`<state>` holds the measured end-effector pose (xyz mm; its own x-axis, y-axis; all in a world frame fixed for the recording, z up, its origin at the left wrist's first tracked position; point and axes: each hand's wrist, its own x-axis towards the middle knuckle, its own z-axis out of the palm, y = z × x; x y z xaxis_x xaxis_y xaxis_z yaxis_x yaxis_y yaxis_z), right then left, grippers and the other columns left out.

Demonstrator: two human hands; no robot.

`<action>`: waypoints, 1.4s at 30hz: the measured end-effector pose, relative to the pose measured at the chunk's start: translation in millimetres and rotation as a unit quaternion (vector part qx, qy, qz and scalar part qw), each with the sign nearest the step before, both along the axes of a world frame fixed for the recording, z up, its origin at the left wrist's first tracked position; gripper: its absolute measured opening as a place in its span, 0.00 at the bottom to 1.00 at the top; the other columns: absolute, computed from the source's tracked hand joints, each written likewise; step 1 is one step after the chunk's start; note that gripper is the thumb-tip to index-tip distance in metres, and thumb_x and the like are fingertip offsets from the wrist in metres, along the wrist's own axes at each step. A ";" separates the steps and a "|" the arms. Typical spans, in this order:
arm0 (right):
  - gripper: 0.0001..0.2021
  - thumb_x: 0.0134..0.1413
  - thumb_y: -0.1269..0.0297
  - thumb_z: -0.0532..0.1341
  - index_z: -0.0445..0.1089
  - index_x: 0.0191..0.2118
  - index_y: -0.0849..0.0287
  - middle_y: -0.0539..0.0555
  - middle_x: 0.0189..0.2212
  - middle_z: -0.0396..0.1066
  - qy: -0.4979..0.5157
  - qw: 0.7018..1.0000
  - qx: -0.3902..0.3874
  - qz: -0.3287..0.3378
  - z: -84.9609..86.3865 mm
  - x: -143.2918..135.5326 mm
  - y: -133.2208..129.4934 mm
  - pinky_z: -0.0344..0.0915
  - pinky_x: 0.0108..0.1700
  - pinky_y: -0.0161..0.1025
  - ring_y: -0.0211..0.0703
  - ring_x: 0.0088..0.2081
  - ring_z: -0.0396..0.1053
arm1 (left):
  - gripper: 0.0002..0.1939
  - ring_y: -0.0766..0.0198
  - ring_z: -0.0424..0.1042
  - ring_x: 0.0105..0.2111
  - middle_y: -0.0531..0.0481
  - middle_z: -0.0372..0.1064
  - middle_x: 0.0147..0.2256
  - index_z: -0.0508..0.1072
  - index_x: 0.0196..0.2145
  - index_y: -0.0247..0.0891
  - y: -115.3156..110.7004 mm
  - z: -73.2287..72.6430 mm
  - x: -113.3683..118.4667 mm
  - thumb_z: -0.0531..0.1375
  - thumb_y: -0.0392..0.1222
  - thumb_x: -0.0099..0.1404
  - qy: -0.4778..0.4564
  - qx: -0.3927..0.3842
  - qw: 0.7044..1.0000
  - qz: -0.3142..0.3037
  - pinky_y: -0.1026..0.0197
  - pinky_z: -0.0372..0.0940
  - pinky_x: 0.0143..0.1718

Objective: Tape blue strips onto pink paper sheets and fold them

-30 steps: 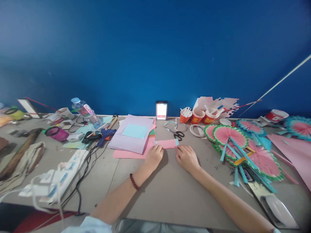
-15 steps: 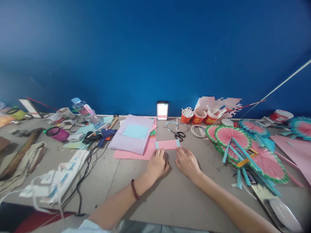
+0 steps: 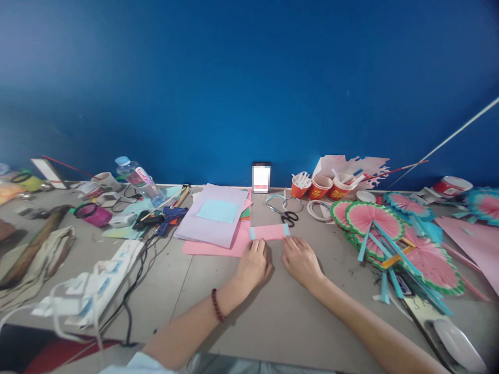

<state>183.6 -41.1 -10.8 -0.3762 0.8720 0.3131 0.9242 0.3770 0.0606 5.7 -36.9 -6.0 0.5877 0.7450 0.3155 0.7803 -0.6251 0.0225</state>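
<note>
A small pink paper strip (image 3: 268, 232) with light blue bands at both ends lies in front of me. My left hand (image 3: 255, 261) is closed at its lower left corner, fingertips on the near edge. At the lower right corner, my right hand (image 3: 299, 258) has its curled fingers on the blue end. The thumbs are mostly hidden beneath the hands. Just beyond the strip lie black-handled scissors (image 3: 287, 215). To the left is a lilac paper stack (image 3: 212, 231) with a light blue sheet (image 3: 218, 211) on top and pink paper (image 3: 202, 250) underneath.
Red paper cups (image 3: 319, 188) and tape rolls (image 3: 319, 210) stand beyond my right hand. Pink and green pleated paper fans (image 3: 374, 221) pile up at right. On the left are a glue gun (image 3: 170, 219), a bottle (image 3: 140, 179) and a power strip (image 3: 111, 283) with trailing cables.
Hardly anything differs. Both hands stay at the near corners of the pink paper strip, and the whole view has shifted very slightly.
</note>
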 end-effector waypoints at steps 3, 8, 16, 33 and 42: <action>0.19 0.53 0.73 0.54 0.66 0.52 0.65 0.62 0.45 0.70 -0.010 1.000 -0.007 -0.002 3.4 -0.9 -0.8 0.59 0.52 0.45 0.51 0.48 0.66 | 0.26 0.50 0.62 0.40 0.39 0.65 0.40 0.62 0.54 0.27 0.1 3.4 -0.9 0.53 0.34 0.57 -0.016 -0.006 1.000 -0.003 0.50 0.62 0.40; 0.23 0.53 0.72 0.55 0.63 0.56 0.61 0.63 0.46 0.69 -0.043 0.999 -0.007 0.004 9.2 -4.5 -2.3 0.59 0.51 0.48 0.54 0.47 0.66 | 0.27 0.50 0.62 0.41 0.40 0.64 0.41 0.59 0.56 0.30 0.1 5.2 0.3 0.53 0.33 0.57 -0.036 -0.011 0.999 0.001 0.50 0.61 0.40; 0.22 0.52 0.71 0.58 0.64 0.55 0.64 0.63 0.43 0.69 -0.075 0.997 -0.013 0.011 11.3 -6.9 -1.8 0.57 0.49 0.48 0.56 0.46 0.65 | 0.23 0.51 0.62 0.40 0.40 0.64 0.41 0.62 0.53 0.30 4.1 4.1 -1.2 0.55 0.35 0.59 -0.028 -0.018 0.999 -0.002 0.50 0.61 0.39; 0.10 0.59 0.68 0.55 0.72 0.42 0.57 0.56 0.39 0.72 0.124 0.992 0.025 0.030 -4.2 19.0 25.9 0.58 0.42 0.40 0.46 0.41 0.66 | 0.09 0.59 0.65 0.39 0.47 0.67 0.36 0.70 0.39 0.37 43.6 -3.3 -23.4 0.50 0.34 0.69 -0.055 -0.006 0.997 -0.055 0.55 0.60 0.40; 0.04 0.54 0.68 0.60 0.73 0.34 0.57 0.53 0.33 0.73 0.252 0.965 -0.067 0.033 -2.1 9.3 19.8 0.60 0.41 0.40 0.45 0.37 0.66 | 0.10 0.57 0.63 0.41 0.47 0.66 0.41 0.69 0.43 0.39 40.9 1.5 -21.6 0.51 0.32 0.67 -0.104 0.032 0.994 0.004 0.55 0.60 0.43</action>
